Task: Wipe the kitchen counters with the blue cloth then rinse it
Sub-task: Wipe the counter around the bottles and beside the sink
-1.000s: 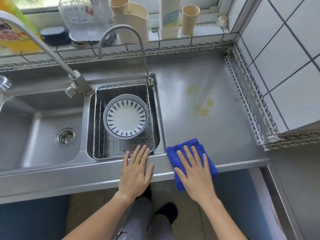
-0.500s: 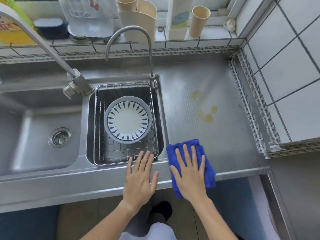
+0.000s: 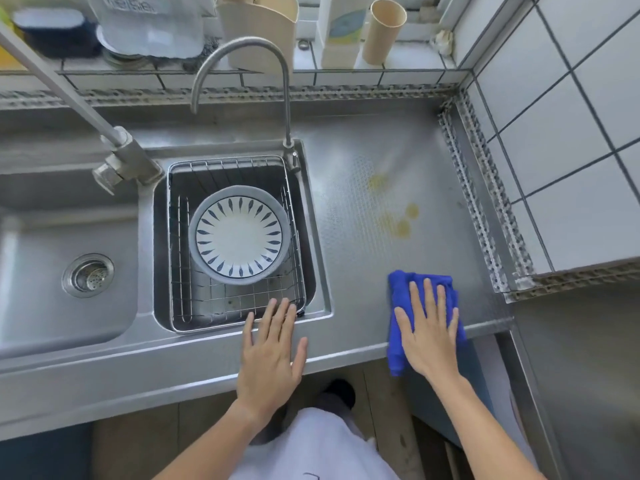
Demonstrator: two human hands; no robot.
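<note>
Head view, looking down: the steel surface (image 3: 363,161) spans the frame, its right part a flat textured stretch that is the area to wipe. Left of that lies the sink (image 3: 41,271), and beside it a smaller basin holding a wire basket (image 3: 180,237) with a patterned plate (image 3: 239,234) lying in it, kept off the stretch being cleaned. The blue cloth (image 3: 401,289) sits at the front edge of the surface, one corner hanging over the lip. The right hand (image 3: 427,330) lies flat on it with fingers spread, probably to press a wide patch of fabric down while wiping. The left hand (image 3: 272,355), also flat and spread, rests on the front rim by the basket, seemingly as a brace. Yellow stains (image 3: 398,216) remain beyond the cloth, untouched; they look like the next target.
</note>
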